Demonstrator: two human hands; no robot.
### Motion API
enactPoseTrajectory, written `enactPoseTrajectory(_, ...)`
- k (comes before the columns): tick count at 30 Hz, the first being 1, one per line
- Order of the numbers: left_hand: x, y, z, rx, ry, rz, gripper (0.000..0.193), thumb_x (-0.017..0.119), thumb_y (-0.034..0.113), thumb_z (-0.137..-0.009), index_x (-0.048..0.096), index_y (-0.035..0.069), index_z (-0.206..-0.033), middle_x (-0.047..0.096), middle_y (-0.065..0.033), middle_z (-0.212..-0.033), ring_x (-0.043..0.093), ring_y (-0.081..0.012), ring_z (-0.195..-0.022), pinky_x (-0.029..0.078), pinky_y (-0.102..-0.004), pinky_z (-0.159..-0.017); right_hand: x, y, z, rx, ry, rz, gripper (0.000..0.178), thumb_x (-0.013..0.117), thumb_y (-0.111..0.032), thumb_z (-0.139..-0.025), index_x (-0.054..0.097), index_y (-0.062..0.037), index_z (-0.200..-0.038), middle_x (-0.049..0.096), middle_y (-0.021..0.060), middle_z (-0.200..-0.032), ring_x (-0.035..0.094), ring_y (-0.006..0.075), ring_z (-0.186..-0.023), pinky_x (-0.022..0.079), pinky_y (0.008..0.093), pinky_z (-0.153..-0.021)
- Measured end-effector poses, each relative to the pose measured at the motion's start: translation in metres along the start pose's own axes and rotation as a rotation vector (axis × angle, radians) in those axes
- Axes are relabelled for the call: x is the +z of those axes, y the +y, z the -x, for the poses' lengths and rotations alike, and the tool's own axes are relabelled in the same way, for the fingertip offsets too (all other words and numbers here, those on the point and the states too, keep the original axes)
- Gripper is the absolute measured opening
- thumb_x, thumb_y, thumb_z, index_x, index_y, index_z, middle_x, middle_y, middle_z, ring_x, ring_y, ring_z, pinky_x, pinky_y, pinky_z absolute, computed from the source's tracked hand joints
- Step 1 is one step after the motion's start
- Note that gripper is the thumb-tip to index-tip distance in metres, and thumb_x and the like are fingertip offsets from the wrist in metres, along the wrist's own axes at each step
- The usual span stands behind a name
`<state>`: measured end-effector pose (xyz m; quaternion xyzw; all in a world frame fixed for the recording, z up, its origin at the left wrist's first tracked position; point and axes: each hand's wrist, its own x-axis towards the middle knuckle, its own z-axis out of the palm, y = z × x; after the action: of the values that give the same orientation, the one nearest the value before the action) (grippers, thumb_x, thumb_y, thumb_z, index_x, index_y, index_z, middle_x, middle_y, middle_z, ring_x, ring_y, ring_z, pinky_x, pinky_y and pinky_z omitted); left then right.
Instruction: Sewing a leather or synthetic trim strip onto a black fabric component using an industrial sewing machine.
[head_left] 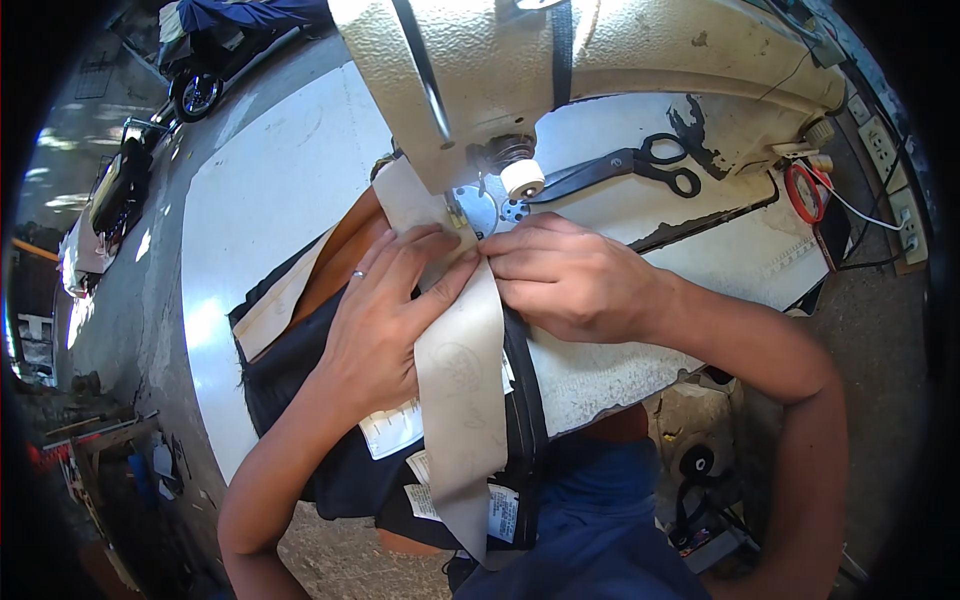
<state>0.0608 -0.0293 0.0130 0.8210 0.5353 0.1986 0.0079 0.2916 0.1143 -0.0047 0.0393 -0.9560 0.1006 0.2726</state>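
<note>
A long beige fabric strip (pixel 462 390) runs from under the sewing machine (pixel 460 90) down toward my lap. It lies over a black garment (pixel 290 375) that has white labels and a brown inner side. My left hand (pixel 395 290), with a ring on one finger, presses on the strip just before the needle area, fingers spread and lying flat. Close by on its right, my right hand (pixel 570 275) has thumb and fingers pinched together at the strip's edge. The strip's far end passes beneath the machine head.
Black scissors (pixel 620 175) lie on the white table (pixel 270 180) behind my right hand. At the right edge are a red ring-shaped object (pixel 804 192), cables and power sockets (pixel 893 190). Motorbikes (pixel 205 85) stand on the floor at the far left.
</note>
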Motion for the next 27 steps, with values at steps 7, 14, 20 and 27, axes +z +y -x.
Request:
enactPoseTrajectory(7,-0.006,0.0,-0.005,-0.054,-0.039,-0.11,0.059,0.076,0.024,-0.093,0.069,0.009,-0.15,0.06,-0.0173,-0.146,0.055,-0.0395,-0.14,0.042,-0.0522,-0.119,0.001,0.0,-0.005,0.048,-0.002,0.053,0.018,0.077,-0.003,-0.084,0.072,-0.0023,-0.101,0.072,0.0123,-0.121,0.069,0.0291,-0.122,0.054,0.042,-0.103)
enactPoseTrajectory(14,-0.015,0.011,0.006,-0.219,-0.049,0.249,0.057,0.074,0.025,-0.096,0.068,0.009,-0.15,0.058,-0.0163,-0.15,0.053,-0.0355,-0.138,0.039,-0.0532,-0.116,-0.013,-0.015,0.004,0.066,-0.057,-0.023,0.026,0.079,-0.004,-0.081,0.074,-0.0013,-0.107,0.071,0.0121,-0.125,0.069,0.0328,-0.12,0.057,0.0441,-0.101)
enactPoseTrajectory(20,-0.003,0.024,0.009,-0.11,-0.004,-0.063,0.056,0.073,0.023,-0.097,0.067,0.01,-0.151,0.058,-0.0166,-0.152,0.054,-0.0349,-0.136,0.038,-0.0546,-0.115,-0.003,-0.015,0.004,-0.007,0.158,-0.098,0.028,0.08,-0.004,-0.082,0.075,0.0005,-0.109,0.071,0.013,-0.13,0.07,0.0352,-0.113,0.06,0.0444,-0.096)
enactPoseTrajectory(27,-0.006,0.025,0.01,-0.115,-0.044,-0.099,0.06,0.076,0.028,-0.096,0.066,0.011,-0.152,0.062,-0.0149,-0.152,0.055,-0.0343,-0.14,0.038,-0.0555,-0.117,0.001,-0.014,0.008,-0.014,0.101,-0.092,0.021,0.079,-0.004,-0.084,0.073,0.0014,-0.103,0.073,0.0133,-0.125,0.072,0.0324,-0.111,0.061,0.0421,-0.095)
